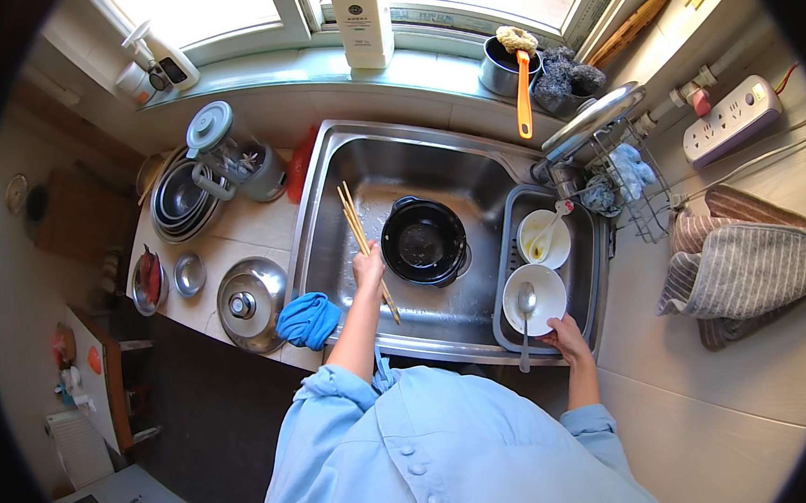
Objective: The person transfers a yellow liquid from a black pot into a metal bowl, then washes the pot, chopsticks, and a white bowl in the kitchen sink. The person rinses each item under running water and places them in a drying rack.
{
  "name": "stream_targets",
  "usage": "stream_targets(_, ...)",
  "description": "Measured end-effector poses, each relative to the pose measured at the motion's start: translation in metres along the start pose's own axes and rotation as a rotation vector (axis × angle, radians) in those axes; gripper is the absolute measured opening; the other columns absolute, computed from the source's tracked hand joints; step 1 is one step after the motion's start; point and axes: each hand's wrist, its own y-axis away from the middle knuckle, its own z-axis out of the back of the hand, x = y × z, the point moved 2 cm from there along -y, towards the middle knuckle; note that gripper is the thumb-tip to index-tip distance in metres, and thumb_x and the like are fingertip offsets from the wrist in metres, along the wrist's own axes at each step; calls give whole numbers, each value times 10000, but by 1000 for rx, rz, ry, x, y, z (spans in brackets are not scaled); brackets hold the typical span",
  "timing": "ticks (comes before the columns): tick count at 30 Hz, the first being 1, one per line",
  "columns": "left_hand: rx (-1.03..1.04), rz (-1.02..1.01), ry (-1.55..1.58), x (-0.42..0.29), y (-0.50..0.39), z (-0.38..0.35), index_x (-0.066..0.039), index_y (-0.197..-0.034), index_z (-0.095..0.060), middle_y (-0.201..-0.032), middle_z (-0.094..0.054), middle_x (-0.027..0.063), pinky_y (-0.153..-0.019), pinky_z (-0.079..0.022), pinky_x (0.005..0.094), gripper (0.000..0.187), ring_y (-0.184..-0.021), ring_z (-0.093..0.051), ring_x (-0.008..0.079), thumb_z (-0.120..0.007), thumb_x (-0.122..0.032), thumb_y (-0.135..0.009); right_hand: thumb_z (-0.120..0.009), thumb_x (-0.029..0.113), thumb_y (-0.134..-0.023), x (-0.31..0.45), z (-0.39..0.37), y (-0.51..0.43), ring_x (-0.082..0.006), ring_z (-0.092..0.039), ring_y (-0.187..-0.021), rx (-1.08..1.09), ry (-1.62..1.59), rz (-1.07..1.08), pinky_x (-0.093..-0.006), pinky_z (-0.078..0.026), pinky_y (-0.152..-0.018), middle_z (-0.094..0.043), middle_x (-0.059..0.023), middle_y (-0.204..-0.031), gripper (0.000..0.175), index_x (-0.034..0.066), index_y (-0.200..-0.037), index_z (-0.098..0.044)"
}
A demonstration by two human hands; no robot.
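Over the left part of the stainless steel sink (397,161), my left hand (368,266) grips several wooden chopsticks (353,216). Just right of it a black pot (424,241) rests on the sink bottom. My right hand (567,338) holds the rim of a white bowl (550,294) at the grey plastic basin (499,308) on the sink's right side. A metal spoon (526,300) lies in that bowl, its handle over the near rim. Behind it, touching or nearly so, stands a second white bowl (527,229) with yellowish residue and a white spoon (550,233).
A blue cloth (308,321) lies at the sink's front left corner, beside a pot lid (253,304). A blender (235,154) and stacked bowls (178,193) stand left. The faucet (590,123), wire rack (641,193), power strip (734,120) and striped towels (747,262) are right.
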Motion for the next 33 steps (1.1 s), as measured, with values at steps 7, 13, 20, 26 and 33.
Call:
stream_targets(7,-116,248,22,46,-26,-21,-5,-961,-612,-623,-547,51,-402,-418,273,286,-436,-495,142,-601,-261,-835,-544,209,-853,-1,6,7,-178,-650,-651,-93,157,57,-231,-472,-535,-643,-97,-785,261,6,-1017,-535)
stream_targets(13,-116,242,-54,57,-23,-27,-4,-983,-612,-693,-560,67,-411,-433,273,289,-473,-508,139,-596,-252,-835,-556,273,-879,24,31,19,-118,-605,-587,-539,546,334,-257,-459,-545,-627,-41,-708,283,20,-995,-609)
stream_targets(20,-261,-106,-4,80,-26,-33,-62,-1064,-510,-788,-536,46,-423,-390,222,264,-486,-445,106,-562,-223,-862,-523,236,-911,187,-4,-1,-203,-585,-773,-750,501,1010,-291,-442,-716,-636,-84,-837,248,13,-974,-611)
stream_targets(26,567,58,430,-39,91,-104,-102,-923,-489,-669,-492,-8,-476,-408,224,330,-431,-381,50,-480,-432,-915,-465,243,-903,213,40,-93,-318,-589,-926,-698,481,890,-392,-430,-801,-629,-151,-966,249,28,-979,-566)
stream_targets(33,952,247,602,-85,155,-156,-118,-892,-461,-703,-479,-3,-595,-444,239,298,-476,-391,56,-388,-399,-959,-518,201,-876,203,25,-77,-331,-583,-880,-792,591,964,-391,-436,-778,-622,-143,-925,185,40,-957,-562)
